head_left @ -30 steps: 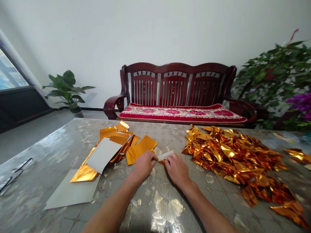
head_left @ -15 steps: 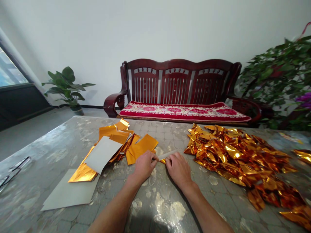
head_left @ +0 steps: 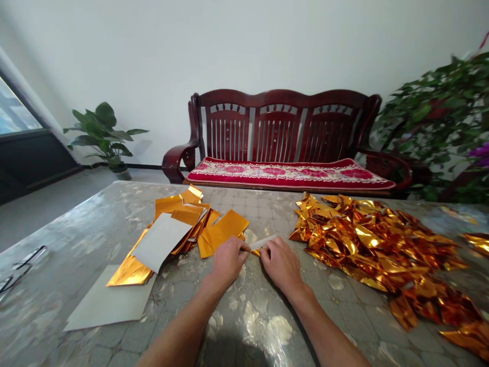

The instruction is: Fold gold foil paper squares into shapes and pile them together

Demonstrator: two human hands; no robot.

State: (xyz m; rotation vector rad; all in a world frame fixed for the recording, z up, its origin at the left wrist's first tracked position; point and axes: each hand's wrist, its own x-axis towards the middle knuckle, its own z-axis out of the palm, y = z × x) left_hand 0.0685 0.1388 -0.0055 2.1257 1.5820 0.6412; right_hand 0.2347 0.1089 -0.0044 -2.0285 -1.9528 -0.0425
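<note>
Between my two hands lies a partly folded sheet of gold foil paper [head_left: 263, 243], its pale back showing as a narrow strip with a bit of gold below. My left hand [head_left: 230, 259] pinches its left end, fingers closed. At the right end, my right hand [head_left: 280, 262] is closed on the same sheet, fingertips curled under. To the left, flat gold foil sheets [head_left: 225, 232] lie in a loose spread, with a pale sheet [head_left: 162, 242] face down on top. Folded gold foil pieces [head_left: 367, 244] form a large shiny heap to the right of my right hand.
A patterned cover lies over the table [head_left: 183, 326]. Glasses [head_left: 23, 270] rest near its left edge, and a clear plastic bag [head_left: 454, 219] lies far right. Beyond stand a dark wooden bench [head_left: 277, 132] and a potted plant [head_left: 109, 135]; another leafy plant [head_left: 446, 112] is at right.
Both hands keep their grip on the foil sheet, almost unmoved. The whole view has shifted very slightly; the piles look the same.
</note>
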